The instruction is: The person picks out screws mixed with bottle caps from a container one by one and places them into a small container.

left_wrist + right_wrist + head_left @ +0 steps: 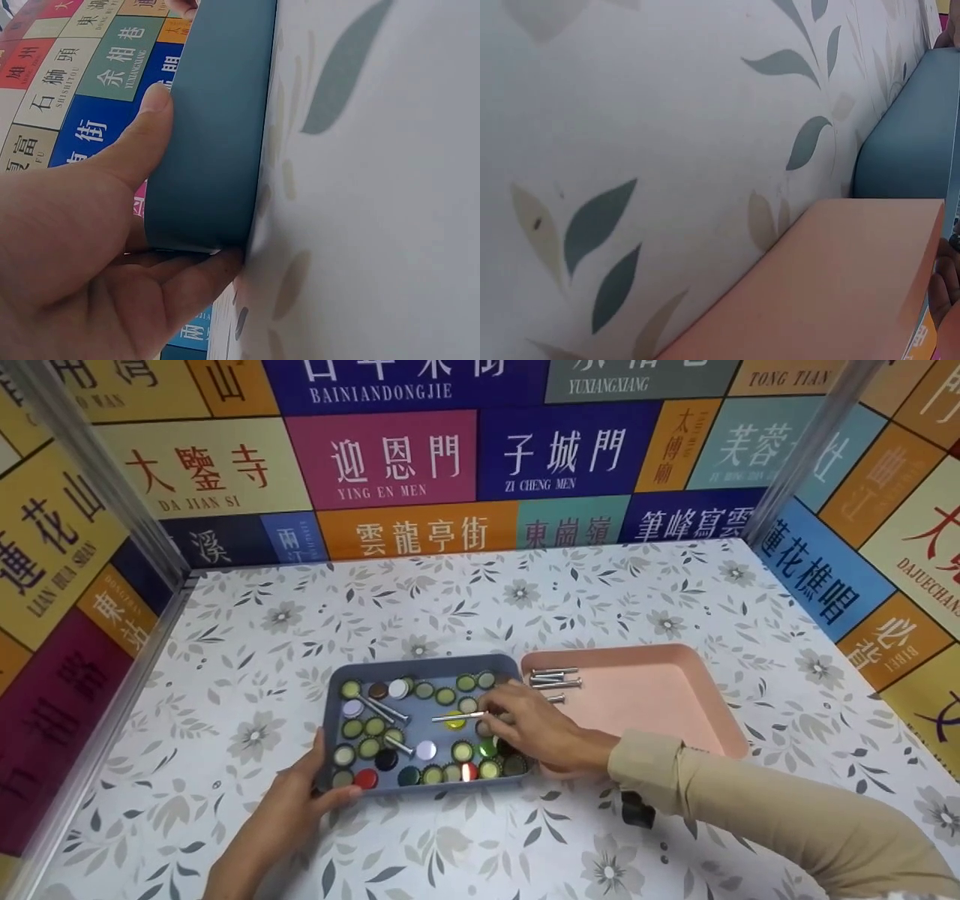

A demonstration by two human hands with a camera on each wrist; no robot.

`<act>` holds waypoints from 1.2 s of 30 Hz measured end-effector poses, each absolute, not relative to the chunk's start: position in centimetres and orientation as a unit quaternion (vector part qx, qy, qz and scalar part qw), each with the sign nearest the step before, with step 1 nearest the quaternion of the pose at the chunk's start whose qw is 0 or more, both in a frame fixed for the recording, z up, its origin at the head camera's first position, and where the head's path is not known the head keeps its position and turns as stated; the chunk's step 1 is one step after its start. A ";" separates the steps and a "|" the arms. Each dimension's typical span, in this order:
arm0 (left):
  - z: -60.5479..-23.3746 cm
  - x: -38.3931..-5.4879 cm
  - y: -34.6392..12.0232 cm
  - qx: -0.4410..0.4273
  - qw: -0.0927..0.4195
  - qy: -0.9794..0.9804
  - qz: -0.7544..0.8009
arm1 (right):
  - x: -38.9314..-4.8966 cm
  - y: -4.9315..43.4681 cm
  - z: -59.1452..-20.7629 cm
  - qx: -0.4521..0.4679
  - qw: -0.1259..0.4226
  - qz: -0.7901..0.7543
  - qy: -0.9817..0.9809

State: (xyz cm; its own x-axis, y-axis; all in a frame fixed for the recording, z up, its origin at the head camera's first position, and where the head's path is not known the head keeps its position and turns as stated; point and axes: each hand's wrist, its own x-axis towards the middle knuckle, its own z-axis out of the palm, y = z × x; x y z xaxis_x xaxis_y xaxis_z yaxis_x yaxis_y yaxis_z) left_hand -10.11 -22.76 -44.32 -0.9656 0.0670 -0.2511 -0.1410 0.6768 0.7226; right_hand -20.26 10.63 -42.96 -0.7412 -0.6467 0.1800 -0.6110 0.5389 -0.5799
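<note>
A blue-grey tray (431, 662) holds several bottle caps (445, 695), mostly with their lined undersides up, plus a few silver screws (385, 709). My left hand (289, 802) grips the tray's near left corner, thumb along the front wall and fingers round the side. In the left wrist view, the thumb (142, 135) lies against the outer wall. Over the tray's right part, my right hand (536, 724) pinches a silver screw (456, 718) that points left above a yellow cap. Only part of the right hand's fingers (943, 281) shows in the right wrist view.
A pink tray (645, 705) adjoins the blue-grey one on the right, with several screws (555, 685) lying at its left end. Both stand on a floral-patterned table (420, 607). Panels with colourful printed signs (382, 457) enclose the back and sides.
</note>
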 end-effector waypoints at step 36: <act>-44.2 -10.1 -22.6 -0.033 0.143 0.907 0.394 | -21.3 14.9 -43.1 -0.316 -0.062 -0.361 0.875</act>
State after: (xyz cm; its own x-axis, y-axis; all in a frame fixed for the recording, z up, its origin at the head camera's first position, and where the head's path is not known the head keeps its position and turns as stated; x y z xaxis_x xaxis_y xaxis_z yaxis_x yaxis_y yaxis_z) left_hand -10.11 -22.61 -44.17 -0.9569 0.0534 -0.2855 -0.1724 0.6868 0.7062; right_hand -21.34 14.93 -43.11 -0.7928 -0.5084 0.3360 -0.5975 0.5401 -0.5926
